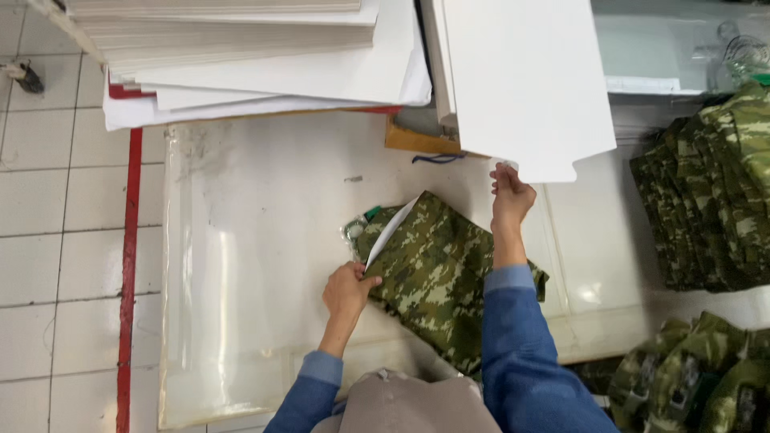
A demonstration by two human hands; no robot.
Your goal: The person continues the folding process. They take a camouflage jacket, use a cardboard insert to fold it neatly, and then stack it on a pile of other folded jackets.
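Observation:
A folded camouflage garment (437, 277) lies on a white table (257, 240) in front of me. A white card sheet (393, 228) pokes out from the garment's left edge. My left hand (349, 290) pinches that edge of the garment and the card together. My right hand (509, 196) is raised beyond the garment and grips the bottom corner of a large white cardboard sheet (529, 88) that leans over the table's far side. Both arms wear blue sleeves.
Stacks of white card sheets (241, 56) lie along the table's far edge. Piles of folded camouflage garments sit at the right (710, 200) and lower right (698, 377). A tiled floor with a red line (128, 281) is on the left.

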